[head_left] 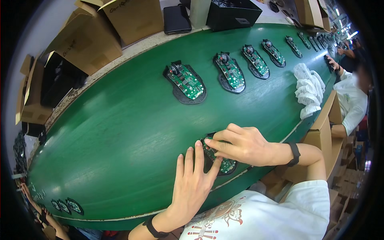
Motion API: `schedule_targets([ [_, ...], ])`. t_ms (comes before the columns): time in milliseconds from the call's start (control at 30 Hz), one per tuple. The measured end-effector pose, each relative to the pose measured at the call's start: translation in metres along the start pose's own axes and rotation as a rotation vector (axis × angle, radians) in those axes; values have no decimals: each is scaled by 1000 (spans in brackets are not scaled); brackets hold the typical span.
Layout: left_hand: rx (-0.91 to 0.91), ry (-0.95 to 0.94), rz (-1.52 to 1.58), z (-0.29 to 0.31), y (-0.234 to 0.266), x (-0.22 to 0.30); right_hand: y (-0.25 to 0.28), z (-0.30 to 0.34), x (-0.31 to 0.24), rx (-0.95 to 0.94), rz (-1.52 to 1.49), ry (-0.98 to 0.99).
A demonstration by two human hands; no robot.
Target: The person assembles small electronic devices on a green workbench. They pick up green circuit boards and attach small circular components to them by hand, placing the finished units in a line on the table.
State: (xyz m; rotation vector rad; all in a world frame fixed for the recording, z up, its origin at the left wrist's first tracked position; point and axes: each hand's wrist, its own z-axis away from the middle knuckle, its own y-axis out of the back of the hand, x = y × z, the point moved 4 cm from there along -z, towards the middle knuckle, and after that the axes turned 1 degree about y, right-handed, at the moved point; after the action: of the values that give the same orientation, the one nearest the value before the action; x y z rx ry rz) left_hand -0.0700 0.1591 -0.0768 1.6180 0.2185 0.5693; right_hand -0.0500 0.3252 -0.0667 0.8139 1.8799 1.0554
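Near the front edge of the green belt lies a black mouse base with a green circuit board (228, 165), partly covered by my hands. My left hand (192, 184) has its fingers stretched out and spread. Its index fingertip and thumb touch the board's near side. From the right, my right hand (246, 146) reaches over the board with thumb and index finger drawn together at its upper end. What sits between those fingertips is hidden. Further back on the belt rests another mouse base (188, 84), with a small dark wheel at its top.
More mouse bases (231, 72) run in a row toward the far right; a few others (74, 206) lie at lower left. White plastic bags (309, 88) are piled at right, beside a cardboard box (320, 132). Boxes (90, 40) and a black bin (234, 15) line the far side. Co-workers (348, 96) sit along the belt.
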Motion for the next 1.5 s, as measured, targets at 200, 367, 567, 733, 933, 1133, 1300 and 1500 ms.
schedule_targets([
  [200, -10, -20, 12, -2, 0, -2, 2, -2, 3, -62, -5, -37],
  [367, -9, -25, 15, -4, 0, -3, 4, -10, 4, -154, 22, -67],
  [567, 1, -44, 69, -6, 2, -3, 0, -4, -13, -75, 259, 23],
  [733, 29, -45, 66, -4, 1, -3, 3, 11, -31, -40, 449, 118],
  [933, 45, -36, 14, -6, -2, -3, 1, -7, -18, -71, 356, 111],
  [1133, 13, -9, 68, -11, -9, 0, 2, 15, -20, -24, 411, 145],
  [1300, 8, -55, 140, -23, -6, -3, 3, 13, -6, 6, 359, 44],
  [1500, -17, -81, 109, -22, -5, -9, 11, 10, -17, -85, 358, 48],
])
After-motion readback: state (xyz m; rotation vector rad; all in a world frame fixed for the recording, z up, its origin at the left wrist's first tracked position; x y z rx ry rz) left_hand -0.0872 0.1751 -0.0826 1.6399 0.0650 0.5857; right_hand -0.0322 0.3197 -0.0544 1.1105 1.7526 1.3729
